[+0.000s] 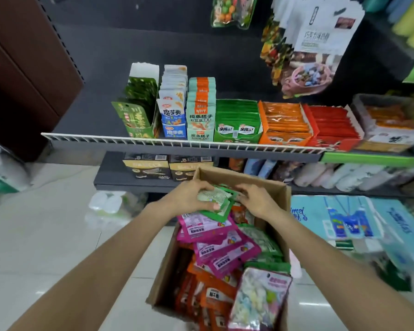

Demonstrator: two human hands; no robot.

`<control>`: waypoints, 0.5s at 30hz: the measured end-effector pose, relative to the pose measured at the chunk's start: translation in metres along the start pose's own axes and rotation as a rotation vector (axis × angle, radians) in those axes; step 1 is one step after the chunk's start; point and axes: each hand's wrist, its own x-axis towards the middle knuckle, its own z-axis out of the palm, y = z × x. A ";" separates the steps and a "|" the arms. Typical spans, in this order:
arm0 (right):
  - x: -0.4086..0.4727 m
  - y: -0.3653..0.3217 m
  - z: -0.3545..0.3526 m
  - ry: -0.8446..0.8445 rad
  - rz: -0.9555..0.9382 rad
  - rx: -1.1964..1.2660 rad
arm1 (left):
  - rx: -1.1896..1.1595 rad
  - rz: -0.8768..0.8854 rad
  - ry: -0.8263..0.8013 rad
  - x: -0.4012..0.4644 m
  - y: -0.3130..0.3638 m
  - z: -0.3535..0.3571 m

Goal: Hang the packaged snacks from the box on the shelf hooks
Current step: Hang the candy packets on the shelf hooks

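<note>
An open cardboard box point(281, 218) stands on the floor in front of the shelf, full of snack packets: pink ones point(215, 244), orange ones point(210, 297) and green ones. Over the far end of the box my left hand point(189, 197) grips a small stack of green-edged packets point(221, 203), thumb underneath. My right hand point(255, 199) curls its fingers onto the right side of the same stack. Snack bags point(316, 44) hang from the shelf's back panel at the upper right, with a colourful bag point(232, 10) further left. The hooks themselves are hidden.
A shelf with a white wire rail point(177, 142) holds rows of boxed snacks. A lower shelf point(134, 182) carries dark boxes and soft packs. Blue packs point(344, 218) lie right of the box. Tiled floor point(46, 235) spreads to the left, with a brown cabinet point(22, 68) beyond.
</note>
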 end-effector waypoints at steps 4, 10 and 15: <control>0.002 0.006 0.008 0.163 0.054 -0.059 | 0.002 0.082 -0.038 -0.007 -0.008 -0.002; -0.009 0.007 0.006 0.262 0.079 -0.062 | 0.087 0.229 0.326 -0.013 -0.005 -0.007; -0.015 0.004 0.006 0.308 0.056 -0.142 | 0.091 0.218 0.653 -0.018 -0.006 -0.017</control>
